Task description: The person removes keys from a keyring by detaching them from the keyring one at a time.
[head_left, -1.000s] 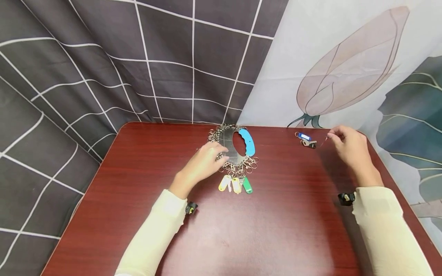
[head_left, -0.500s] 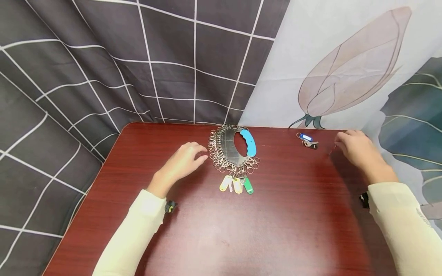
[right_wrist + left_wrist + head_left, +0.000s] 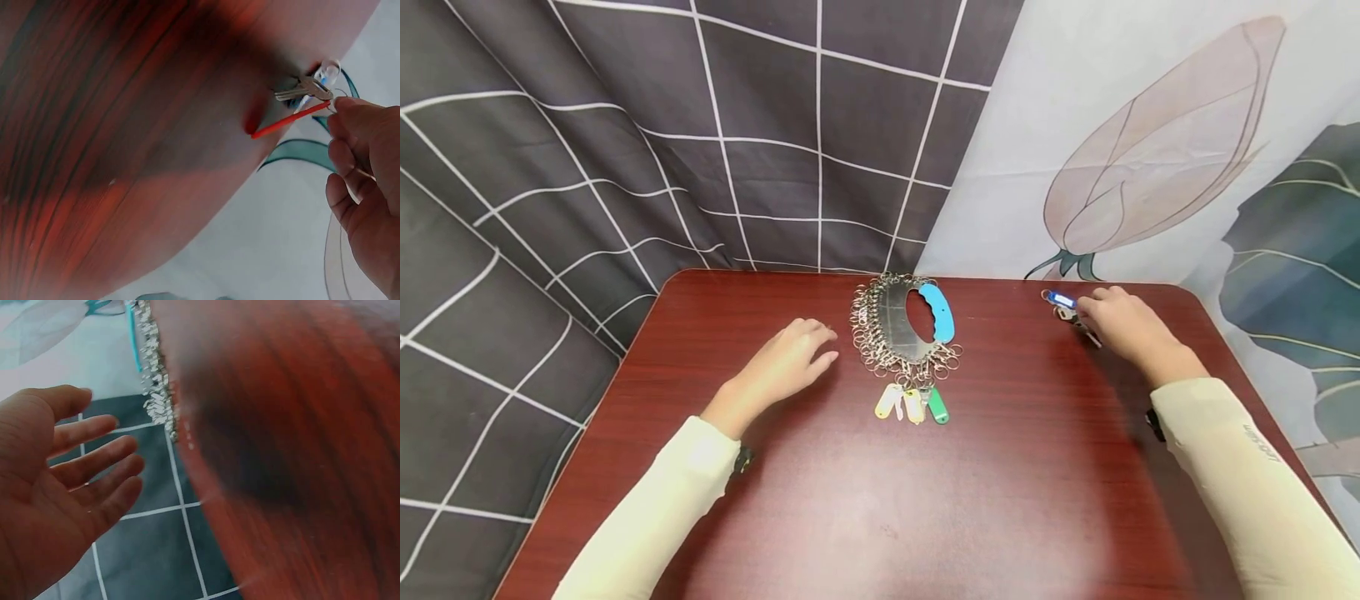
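Note:
My right hand (image 3: 1123, 325) is over the far right of the table. In the right wrist view its thumb and forefinger pinch a small ring at the end of a red key tag (image 3: 290, 120), seen edge-on. A silver key (image 3: 305, 91) shows right behind the tag. Close to the fingertips lies a blue key tag (image 3: 1062, 300) with a ring. My left hand (image 3: 782, 367) hovers with relaxed, spread fingers, left of a curved metal key holder (image 3: 898, 321) with a blue handle (image 3: 938, 312) and many small clips. The left hand touches nothing.
Two yellow key tags, one here (image 3: 889, 401), and a green key tag (image 3: 938, 406) hang from the holder's near side, with keys among them. The red-brown table (image 3: 880, 500) ends at a dark checked curtain (image 3: 775, 167) and a pale printed one (image 3: 1000, 192).
My left hand has drawn back left from the key holder. My right hand first shifted right, then came back left toward the blue key tag, still pinching the red one.

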The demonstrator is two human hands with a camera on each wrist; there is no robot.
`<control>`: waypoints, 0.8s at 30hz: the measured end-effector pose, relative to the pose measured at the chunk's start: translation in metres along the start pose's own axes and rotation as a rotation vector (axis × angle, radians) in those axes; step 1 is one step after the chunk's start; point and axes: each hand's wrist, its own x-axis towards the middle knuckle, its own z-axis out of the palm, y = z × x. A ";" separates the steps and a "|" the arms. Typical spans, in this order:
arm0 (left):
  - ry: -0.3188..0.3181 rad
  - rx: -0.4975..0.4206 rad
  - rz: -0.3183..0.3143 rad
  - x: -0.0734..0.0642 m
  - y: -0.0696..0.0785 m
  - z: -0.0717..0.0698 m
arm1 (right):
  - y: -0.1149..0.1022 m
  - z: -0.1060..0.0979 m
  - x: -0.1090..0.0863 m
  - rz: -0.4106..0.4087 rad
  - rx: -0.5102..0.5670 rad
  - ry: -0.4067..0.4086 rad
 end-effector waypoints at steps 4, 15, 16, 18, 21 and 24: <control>0.024 0.010 0.044 -0.002 -0.001 0.006 | -0.006 0.003 0.008 -0.019 0.007 0.012; 0.034 0.024 0.079 -0.004 0.002 0.012 | -0.020 0.012 0.025 -0.021 0.013 -0.057; 0.029 0.023 0.076 -0.004 0.003 0.012 | -0.021 0.012 0.025 -0.020 0.016 -0.060; 0.028 0.019 0.073 -0.004 0.004 0.012 | -0.022 0.012 0.026 -0.020 0.023 -0.059; 0.042 0.016 0.082 -0.006 0.005 0.016 | -0.027 0.011 0.026 -0.016 0.038 -0.061; 0.063 0.014 0.097 -0.008 0.008 0.020 | -0.037 0.009 0.022 -0.007 0.066 -0.040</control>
